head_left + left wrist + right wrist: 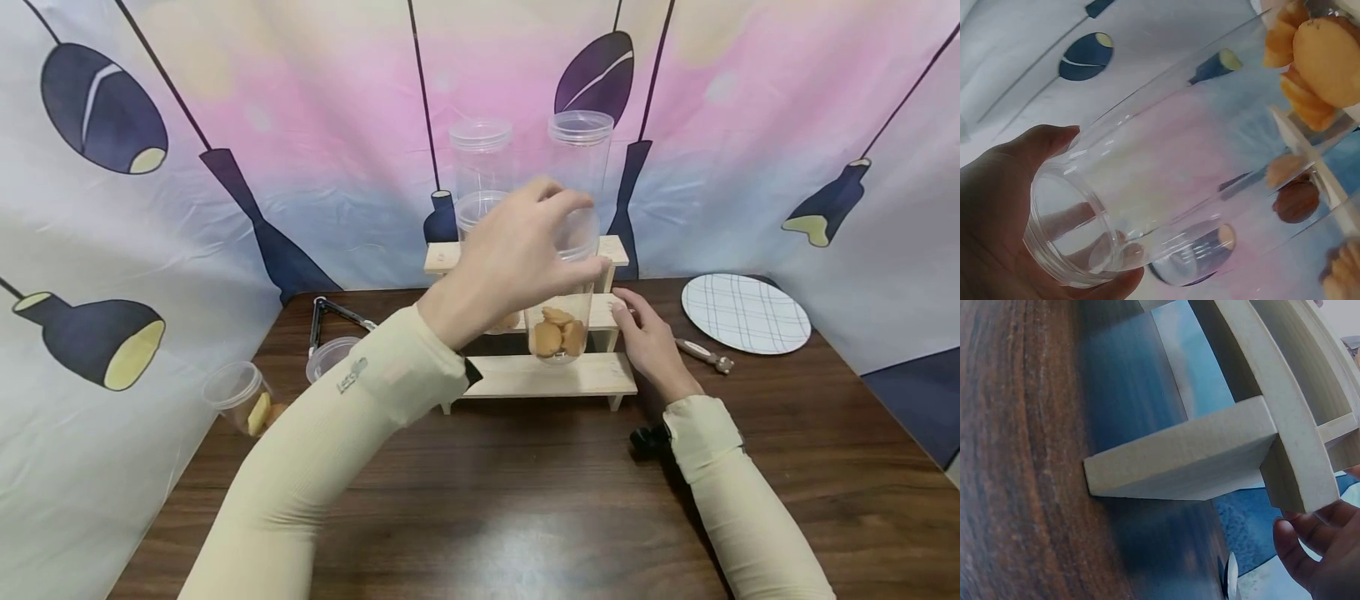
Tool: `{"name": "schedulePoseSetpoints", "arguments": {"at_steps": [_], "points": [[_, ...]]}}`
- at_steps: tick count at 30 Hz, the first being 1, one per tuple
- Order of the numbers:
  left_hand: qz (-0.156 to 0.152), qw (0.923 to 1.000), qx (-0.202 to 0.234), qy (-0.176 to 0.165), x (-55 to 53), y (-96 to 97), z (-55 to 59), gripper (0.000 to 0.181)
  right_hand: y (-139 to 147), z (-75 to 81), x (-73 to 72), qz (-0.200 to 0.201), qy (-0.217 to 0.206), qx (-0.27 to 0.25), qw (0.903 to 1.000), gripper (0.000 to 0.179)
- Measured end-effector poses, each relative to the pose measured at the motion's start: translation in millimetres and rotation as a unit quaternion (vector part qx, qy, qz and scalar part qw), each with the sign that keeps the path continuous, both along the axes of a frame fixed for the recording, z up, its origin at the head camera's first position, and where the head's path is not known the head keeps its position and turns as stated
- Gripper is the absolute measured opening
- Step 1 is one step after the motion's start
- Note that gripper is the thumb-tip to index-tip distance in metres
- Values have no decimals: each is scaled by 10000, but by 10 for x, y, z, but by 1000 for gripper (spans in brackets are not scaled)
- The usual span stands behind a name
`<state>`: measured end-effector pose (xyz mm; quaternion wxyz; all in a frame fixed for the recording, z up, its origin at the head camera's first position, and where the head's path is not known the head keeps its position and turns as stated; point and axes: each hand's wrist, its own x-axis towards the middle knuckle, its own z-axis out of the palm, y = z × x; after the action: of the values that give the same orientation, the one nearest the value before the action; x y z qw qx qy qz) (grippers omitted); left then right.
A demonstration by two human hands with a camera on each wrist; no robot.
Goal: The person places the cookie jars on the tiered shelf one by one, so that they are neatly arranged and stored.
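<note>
My left hand (510, 258) grips a tall clear jar (579, 237) by its lidded top. Orange-brown cookies (557, 333) lie in the bottom of that jar. The jar hangs in front of the middle step of a pale wooden tiered stand (551, 375); whether its base touches the stand cannot be told. In the left wrist view the fingers curl around the jar's clear lid (1072, 231). My right hand (656, 346) holds the right end of the middle step, and in the right wrist view its fingertips (1291, 547) are at the board's corner.
Two clear jars (480, 158) stand on the top step, another (476, 208) behind my left hand. At left are a jar with cookies (232, 387), a clear container (330, 357) and tongs (337, 312). A checked plate (746, 312) and a small bear-tipped utensil (701, 354) lie right.
</note>
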<state>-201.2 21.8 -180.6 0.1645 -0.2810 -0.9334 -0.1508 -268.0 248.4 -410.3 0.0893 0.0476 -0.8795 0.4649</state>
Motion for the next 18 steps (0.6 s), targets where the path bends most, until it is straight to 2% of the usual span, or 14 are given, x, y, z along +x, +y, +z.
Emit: {"name": "schedulePoseSetpoints", "arguments": {"at_steps": [4, 8, 14, 18], "points": [[175, 9995, -185, -198, -145, 132, -4, 61, 2, 7, -8, -1, -105, -9, 9999, 61], [210, 9990, -320, -211, -270, 265, -27, 62, 9, 12, -15, 21, -112, -14, 9999, 61], [353, 9985, -367, -217, -402, 416, -45, 60, 11, 5, -13, 16, -94, -22, 10000, 61], [455, 9980, -379, -202, -482, 452, -74, 61, 4, 2, -4, 29, -127, -58, 9999, 60]]}}
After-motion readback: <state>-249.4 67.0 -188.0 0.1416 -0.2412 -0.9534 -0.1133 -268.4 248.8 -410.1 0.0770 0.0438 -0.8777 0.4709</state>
